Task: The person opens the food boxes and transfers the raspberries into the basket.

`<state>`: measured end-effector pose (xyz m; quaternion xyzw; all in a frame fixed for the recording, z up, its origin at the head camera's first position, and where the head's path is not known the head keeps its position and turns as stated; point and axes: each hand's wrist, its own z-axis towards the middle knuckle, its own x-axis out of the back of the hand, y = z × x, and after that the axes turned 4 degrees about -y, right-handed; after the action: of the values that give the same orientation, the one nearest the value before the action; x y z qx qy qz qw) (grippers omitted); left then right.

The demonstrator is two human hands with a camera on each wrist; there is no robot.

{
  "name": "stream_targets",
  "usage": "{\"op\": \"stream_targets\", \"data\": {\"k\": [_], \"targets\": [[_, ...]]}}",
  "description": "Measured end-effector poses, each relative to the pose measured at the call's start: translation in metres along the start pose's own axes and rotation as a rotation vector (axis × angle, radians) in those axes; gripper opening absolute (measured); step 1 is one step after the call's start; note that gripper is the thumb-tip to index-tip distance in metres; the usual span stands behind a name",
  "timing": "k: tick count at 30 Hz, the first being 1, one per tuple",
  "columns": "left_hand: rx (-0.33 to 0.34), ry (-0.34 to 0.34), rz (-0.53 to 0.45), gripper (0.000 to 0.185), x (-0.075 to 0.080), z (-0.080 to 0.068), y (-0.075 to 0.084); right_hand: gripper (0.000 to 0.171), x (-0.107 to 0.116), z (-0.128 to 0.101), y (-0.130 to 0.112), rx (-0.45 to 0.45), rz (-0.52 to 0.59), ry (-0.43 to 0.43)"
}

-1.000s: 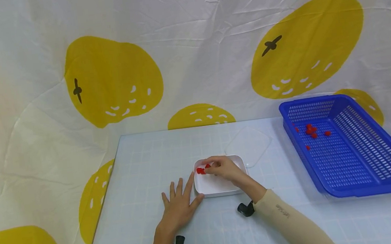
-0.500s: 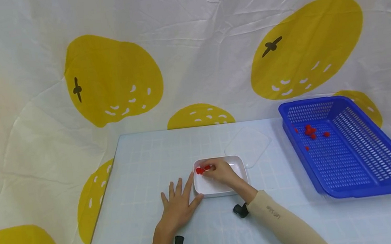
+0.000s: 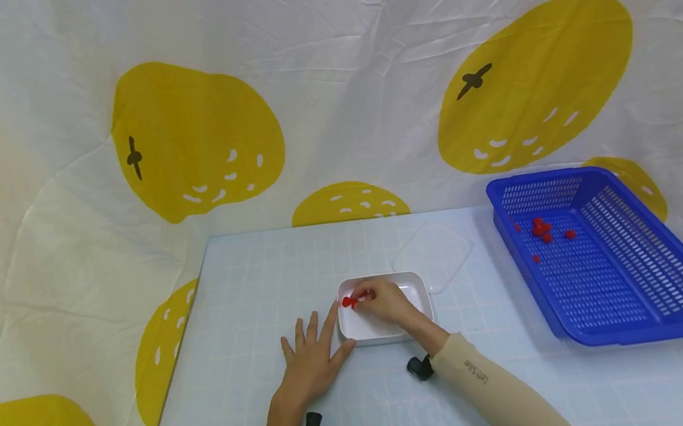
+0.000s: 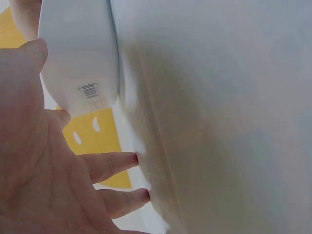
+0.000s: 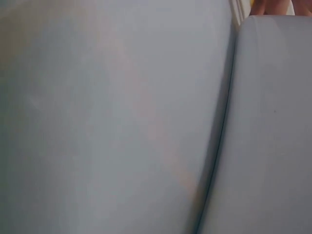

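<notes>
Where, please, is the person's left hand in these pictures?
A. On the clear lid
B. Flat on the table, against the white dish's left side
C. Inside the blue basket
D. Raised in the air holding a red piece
B: the left hand lies flat on the table, fingers spread, touching the left side of the white dish.

The white tray (image 3: 419, 297) is a small, shallow rectangular dish with rounded corners, sitting flat on the worktop just below the middle of the head view. Its inside is plain white. In the left wrist view its smooth outer wall (image 4: 78, 53) fills the upper left of the frame, with a small barcode sticker on it. The red pieces (image 3: 349, 301) are tiny and bright, a small cluster at the tray's upper left corner, right by its rim; their exact shape is too small to tell.
</notes>
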<state>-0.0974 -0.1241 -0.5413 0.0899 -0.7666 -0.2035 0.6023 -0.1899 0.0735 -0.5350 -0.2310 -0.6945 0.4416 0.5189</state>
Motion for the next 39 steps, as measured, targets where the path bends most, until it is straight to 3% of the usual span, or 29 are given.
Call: {"op": "stream_targets", "data": {"k": [20,39], "targets": [[-0.001,0.005,0.013,0.082,-0.001,0.001,-0.001,0.016,0.012,-0.006,-0.001,0.004,0.123,-0.109],[0.018,-0.005,0.025,0.083,-0.001,0.002,0.002,0.023,0.040,-0.024,-0.017,-0.053,0.172,-0.061]]}}
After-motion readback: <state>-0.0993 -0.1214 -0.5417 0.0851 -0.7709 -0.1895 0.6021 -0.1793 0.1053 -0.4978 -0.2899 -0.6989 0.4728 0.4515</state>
